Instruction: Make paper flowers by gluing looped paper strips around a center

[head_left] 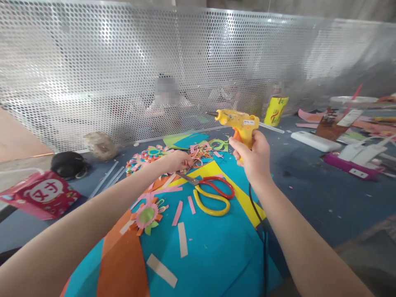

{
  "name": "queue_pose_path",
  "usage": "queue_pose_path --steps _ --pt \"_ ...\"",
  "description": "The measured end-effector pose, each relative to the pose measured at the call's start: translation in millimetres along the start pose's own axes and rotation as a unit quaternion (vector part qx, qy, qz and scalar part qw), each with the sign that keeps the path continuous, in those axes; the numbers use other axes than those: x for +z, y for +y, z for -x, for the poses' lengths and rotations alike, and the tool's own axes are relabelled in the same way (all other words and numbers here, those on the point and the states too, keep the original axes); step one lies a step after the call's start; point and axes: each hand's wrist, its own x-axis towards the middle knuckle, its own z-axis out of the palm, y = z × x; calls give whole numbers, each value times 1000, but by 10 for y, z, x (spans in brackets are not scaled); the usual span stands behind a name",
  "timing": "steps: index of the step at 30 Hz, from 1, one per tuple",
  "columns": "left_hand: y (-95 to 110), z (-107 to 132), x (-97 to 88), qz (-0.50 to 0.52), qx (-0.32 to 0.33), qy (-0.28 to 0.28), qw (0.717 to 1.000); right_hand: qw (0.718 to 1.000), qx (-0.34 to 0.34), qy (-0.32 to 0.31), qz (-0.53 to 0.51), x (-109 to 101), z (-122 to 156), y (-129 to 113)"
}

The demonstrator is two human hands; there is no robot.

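Gripping the glue gun (232, 119), the right hand (257, 156) closes round its handle, toward one o'clock from the scissors (196, 182), nozzle pointing to about nine; whether the trigger is pressed I cannot tell. Between ten and eleven, the left hand (179, 160) has its fingers curled in beside the paper scraps (202, 153); I cannot tell whether they pinch anything. A pink paper flower (146, 215) lies between eight and nine, while loose white strips (183, 240) rest near seven on the blue sheet (222, 243). The step looks like hot-gluing small paper pieces, with the gun held ready and no glue visible at its tip. The next move seems to call for presenting a piece with the left hand and bringing the nozzle down to it, keeping fingertips off the hot metal.
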Motion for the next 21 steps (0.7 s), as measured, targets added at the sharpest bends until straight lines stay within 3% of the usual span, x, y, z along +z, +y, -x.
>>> queue_pose_path --steps 10,17,21 --pt "-75 -274 -110 41 -49 143 988 1000 8 -3 9 -9 -19 14" --pt "-165 37 -219 19 1 26 999 1000 3 -11 11 5 -12 20" --pt "-215 133 -192 -29 20 -5 999 1000 5 -17 15 13 5 24"
